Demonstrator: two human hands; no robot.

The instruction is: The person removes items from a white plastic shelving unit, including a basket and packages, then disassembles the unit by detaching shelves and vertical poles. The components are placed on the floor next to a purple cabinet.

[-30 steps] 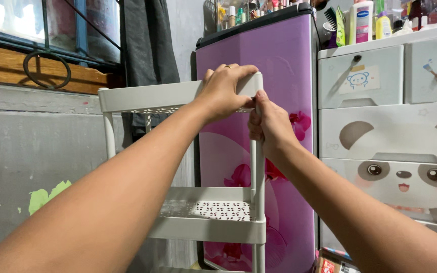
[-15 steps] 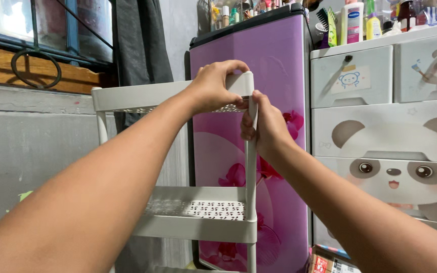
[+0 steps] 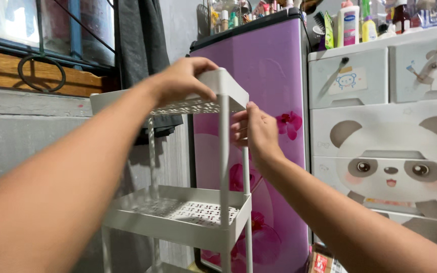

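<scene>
A white plastic shelf rack [image 3: 178, 222] with perforated trays stands in front of me, turned corner-on. My left hand [image 3: 180, 81] grips the rim of its top tray [image 3: 231, 91] from above. Just under that tray's right corner, my right hand [image 3: 254, 129] curls around the rack's far right post [image 3: 247, 172], and the fingers hide the joint there. The near post [image 3: 224, 151] runs free from the top tray to the lower tray.
A purple cabinet with a pink flower print [image 3: 274, 65] stands right behind the rack. To the right is a plastic drawer unit with a panda picture [image 3: 380, 136], with bottles [image 3: 347, 25] on top. A grey cloth [image 3: 137, 40] hangs by the window [image 3: 26, 25].
The rack has swung round from face-on to corner-on, and its top tray has tilted. My left hand stayed on the top rim. My right hand now sits at the far post.
</scene>
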